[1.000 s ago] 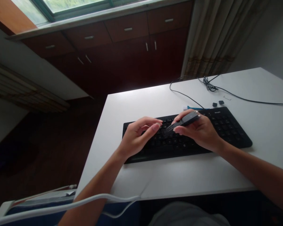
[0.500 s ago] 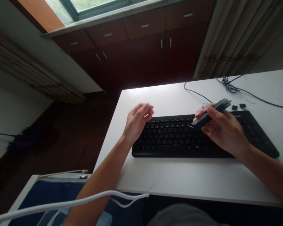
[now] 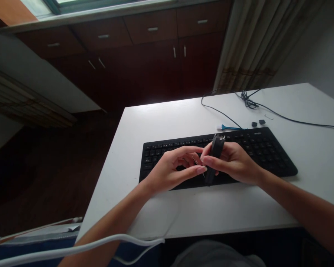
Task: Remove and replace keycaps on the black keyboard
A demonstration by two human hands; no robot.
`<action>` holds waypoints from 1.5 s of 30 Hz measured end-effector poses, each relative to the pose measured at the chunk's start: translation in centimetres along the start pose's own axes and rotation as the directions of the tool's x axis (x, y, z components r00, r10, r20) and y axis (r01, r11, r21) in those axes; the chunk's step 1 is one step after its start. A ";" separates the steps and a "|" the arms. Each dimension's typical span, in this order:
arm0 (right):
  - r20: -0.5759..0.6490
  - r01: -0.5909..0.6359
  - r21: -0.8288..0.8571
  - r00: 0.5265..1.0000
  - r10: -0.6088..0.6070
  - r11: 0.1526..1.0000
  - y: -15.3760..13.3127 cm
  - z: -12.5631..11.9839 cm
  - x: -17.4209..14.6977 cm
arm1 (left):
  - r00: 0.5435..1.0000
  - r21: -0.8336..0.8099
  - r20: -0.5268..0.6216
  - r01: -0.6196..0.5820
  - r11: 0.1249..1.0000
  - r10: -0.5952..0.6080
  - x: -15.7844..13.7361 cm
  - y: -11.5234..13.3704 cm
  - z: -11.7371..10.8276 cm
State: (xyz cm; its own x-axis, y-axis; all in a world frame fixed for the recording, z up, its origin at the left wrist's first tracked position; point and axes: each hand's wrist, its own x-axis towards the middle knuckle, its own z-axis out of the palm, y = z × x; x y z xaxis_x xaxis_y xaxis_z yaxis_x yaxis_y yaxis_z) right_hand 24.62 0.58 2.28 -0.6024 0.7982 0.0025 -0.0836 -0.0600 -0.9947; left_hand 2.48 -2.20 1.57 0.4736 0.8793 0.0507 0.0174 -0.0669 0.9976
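My right hand (image 3: 235, 163) is closed around a slim black folding tool (image 3: 217, 148). The tool stands nearly upright above the keyboard, with small metal ends showing at its top. My left hand (image 3: 178, 165) is just left of it, thumb and forefinger apart, their tips touching or almost touching the tool and the right fingers. A thin metal piece (image 3: 195, 160) shows between the two hands; whether the left fingers touch it I cannot tell. Beneath both hands lies a black keyboard (image 3: 267, 150), its middle partly hidden by them.
Behind the keyboard lie a blue-handled brush (image 3: 229, 127), two small black keycaps (image 3: 262, 121) and a bent thin metal piece (image 3: 269, 117). A bundled black cable (image 3: 249, 100) runs across the white table (image 3: 161, 118). A white cable-like strand (image 3: 100, 246) crosses the near left.
My right hand has brought the black tool leftward and turned it upright. My left hand has come up beside it, its fingers now spread near the tool. The view has shifted right.
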 end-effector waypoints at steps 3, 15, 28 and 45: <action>-0.028 0.028 0.020 0.999 -0.027 0.999 0.4 0.0 0.0 | 0.999 -0.079 -0.047 -0.002 0.997 -0.002 0.0 0.2 0.0; 0.156 0.054 0.139 0.985 -0.076 0.989 0.7 -0.5 0.4 | 0.959 -0.031 -0.233 -0.174 0.984 0.162 0.4 0.2 -0.6; -0.069 0.166 0.175 0.985 -0.156 0.971 1.4 0.1 1.0 | 0.949 0.254 -0.111 -0.261 0.931 0.297 0.4 -0.4 -0.3; -0.075 -0.080 -0.453 0.996 0.051 0.888 -0.5 -1.2 -6.7 | 0.840 0.826 0.240 -0.440 0.353 0.486 -0.2 -1.3 0.1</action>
State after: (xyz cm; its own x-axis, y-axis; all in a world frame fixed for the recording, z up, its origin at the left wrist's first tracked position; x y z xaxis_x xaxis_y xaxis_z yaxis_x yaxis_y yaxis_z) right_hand 29.65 -3.99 2.59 -0.5443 0.8370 -0.0562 0.3340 0.1547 -0.9298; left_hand 2.45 -2.33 0.30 0.6177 0.5930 0.5166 0.5246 -0.8000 0.2911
